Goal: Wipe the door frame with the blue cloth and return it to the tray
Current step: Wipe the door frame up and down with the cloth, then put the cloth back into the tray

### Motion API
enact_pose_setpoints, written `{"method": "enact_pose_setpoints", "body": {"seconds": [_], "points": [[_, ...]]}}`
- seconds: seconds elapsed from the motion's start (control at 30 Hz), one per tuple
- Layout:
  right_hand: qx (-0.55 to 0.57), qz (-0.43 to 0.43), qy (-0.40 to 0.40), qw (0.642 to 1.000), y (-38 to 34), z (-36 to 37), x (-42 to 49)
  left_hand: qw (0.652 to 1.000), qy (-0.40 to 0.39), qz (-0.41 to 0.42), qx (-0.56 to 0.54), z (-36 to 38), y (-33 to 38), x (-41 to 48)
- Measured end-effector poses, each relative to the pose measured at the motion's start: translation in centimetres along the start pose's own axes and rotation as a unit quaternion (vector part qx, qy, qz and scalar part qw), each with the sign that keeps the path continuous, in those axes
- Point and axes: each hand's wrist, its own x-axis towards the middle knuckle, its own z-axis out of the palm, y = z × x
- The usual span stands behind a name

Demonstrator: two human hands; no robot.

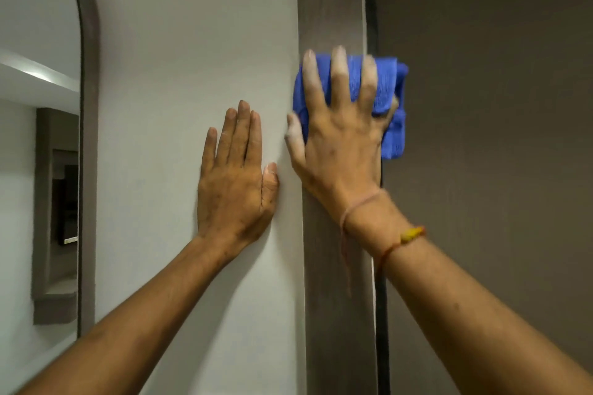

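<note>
White wall, arched mirror, brown door

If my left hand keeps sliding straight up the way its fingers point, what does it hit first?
Nothing that shows: the left hand lies flat on the white wall, and only bare wall lies above it up to the picture's top edge.

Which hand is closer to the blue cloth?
Right. The right hand presses flat on the blue cloth; the left hand rests on the white wall beside it, not touching.
</note>
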Motion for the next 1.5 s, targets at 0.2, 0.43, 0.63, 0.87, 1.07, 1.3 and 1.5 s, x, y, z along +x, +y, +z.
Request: {"method": "enact_pose_setpoints", "body": {"seconds": [0.2,0.43,0.63,0.87,1.07,1.3,1.5], "points": [[0.148,0.054,-0.085,0.984,1.2,-2.9,-12.6,0.952,0.034,-0.117,-0.280,-4.4,5.6,-3.4],[0.248,0.180,-0.089,0.948,9.1,-10.6,-24.0,0.689,-0.304,-0.206,-0.624,-7.2,19.1,-14.2],[0.145,0.351,-0.262,0.887,18.6,-23.5,-34.4,0.480,-0.556,-0.093,-0.672,-6.0,32.2,-20.5],[0.214,0.718,-0.048,0.660,27.4,-41.8,-45.1,0.308,-0.664,0.029,-0.680,-10.5,49.3,-27.8],[0.235,0.775,0.116,0.575,33.5,-51.1,-53.6,0.230,-0.717,0.089,-0.652,-13.5,63.0,-33.9],[0.043,0.851,0.082,0.517,38.1,-56.5,-63.8,0.284,-0.757,0.112,-0.578,-14.5,75.4,-45.5],[-0.040,0.902,0.095,0.420,43.0,-58.8,-76.2,0.327,-0.767,0.127,-0.538,-15.1,82.1,-59.5]]}}
